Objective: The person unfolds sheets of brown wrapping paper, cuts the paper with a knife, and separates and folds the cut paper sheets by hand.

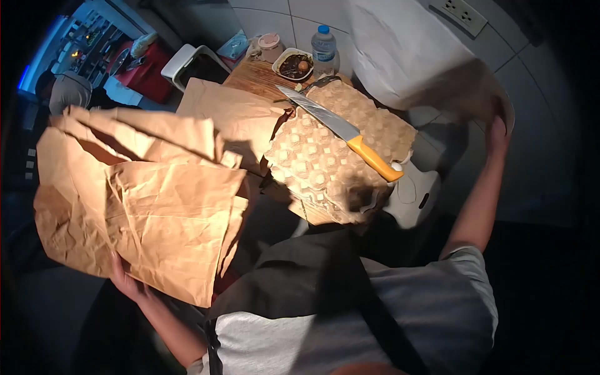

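Observation:
Brown kraft paper [169,219], creased and folded in layers, hangs at the left with my left hand [127,281] closed on its lower edge. Raised at the right, my right hand [498,134] grips the end of a large whitish sheet [412,56], its fingers partly hidden behind it. Between my hands, a knife [337,128] with a yellow handle lies on top of a bumpy egg tray [312,156]. More brown paper [231,119] lies flat beside the tray.
On a wooden board [255,80] stand a bowl of dark food [295,65] and a water bottle [324,50]. A wall socket [459,14] is at the upper right. A white stool [194,59], a red container [149,75] and another person [70,90] are at the upper left.

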`<move>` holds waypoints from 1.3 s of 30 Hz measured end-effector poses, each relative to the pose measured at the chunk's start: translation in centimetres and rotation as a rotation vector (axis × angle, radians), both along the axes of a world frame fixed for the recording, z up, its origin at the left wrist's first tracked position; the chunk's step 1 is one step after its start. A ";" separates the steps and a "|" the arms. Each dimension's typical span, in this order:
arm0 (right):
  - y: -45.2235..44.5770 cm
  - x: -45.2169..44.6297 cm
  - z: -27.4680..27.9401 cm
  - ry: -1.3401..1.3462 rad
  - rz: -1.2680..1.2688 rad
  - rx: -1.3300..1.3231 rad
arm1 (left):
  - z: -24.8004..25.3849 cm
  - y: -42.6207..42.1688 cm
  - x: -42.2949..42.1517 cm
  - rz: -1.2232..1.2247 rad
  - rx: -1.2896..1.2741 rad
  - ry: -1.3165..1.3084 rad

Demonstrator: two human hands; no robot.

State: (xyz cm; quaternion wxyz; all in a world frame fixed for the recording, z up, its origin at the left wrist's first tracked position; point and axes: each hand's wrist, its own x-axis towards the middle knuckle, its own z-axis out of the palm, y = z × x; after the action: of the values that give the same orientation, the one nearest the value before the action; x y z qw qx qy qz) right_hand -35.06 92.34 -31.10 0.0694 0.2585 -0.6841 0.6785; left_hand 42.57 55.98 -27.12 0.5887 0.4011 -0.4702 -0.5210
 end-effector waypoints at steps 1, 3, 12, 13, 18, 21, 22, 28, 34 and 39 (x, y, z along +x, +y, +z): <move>-0.9 0.1 -0.2 0.031 0.008 0.029 | 0.7 0.3 -1.5 -0.041 -0.015 0.022; -3.7 -0.5 -0.8 0.090 0.022 0.091 | 1.8 1.0 -4.0 -0.096 -0.046 0.051; -13.3 -4.0 -12.2 -0.245 0.280 0.203 | 3.9 2.8 -6.3 -0.075 -0.163 -0.043; -13.8 -3.7 -13.5 -0.462 0.327 0.119 | 3.9 2.8 -6.2 -0.048 -0.188 -0.069; -15.7 -5.1 -18.5 -0.755 0.268 0.094 | 4.5 3.4 -6.0 -0.041 -0.158 -0.103; -17.5 -7.1 -20.0 -0.342 0.043 0.560 | 5.1 4.2 -7.3 -0.024 -0.119 -0.112; -18.0 -5.7 -18.9 -0.261 -0.100 0.664 | 4.8 4.3 -7.6 0.024 -0.142 -0.105; -17.0 10.7 -8.9 0.365 0.010 0.646 | 1.5 4.2 -11.9 0.060 -0.109 -0.156; -13.1 23.7 -5.0 0.291 0.504 1.032 | 2.0 3.7 -15.9 -0.108 -0.128 -0.184; -8.7 24.9 -10.0 -0.692 0.644 0.019 | 4.6 4.1 -19.0 -0.376 -0.152 0.112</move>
State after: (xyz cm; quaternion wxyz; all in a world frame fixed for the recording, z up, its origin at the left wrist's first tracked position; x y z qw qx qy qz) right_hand -10.16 83.66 -41.07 -0.3789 0.2168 -0.5584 0.7054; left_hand 23.54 60.05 -22.51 0.5351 0.2311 -0.5412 -0.6061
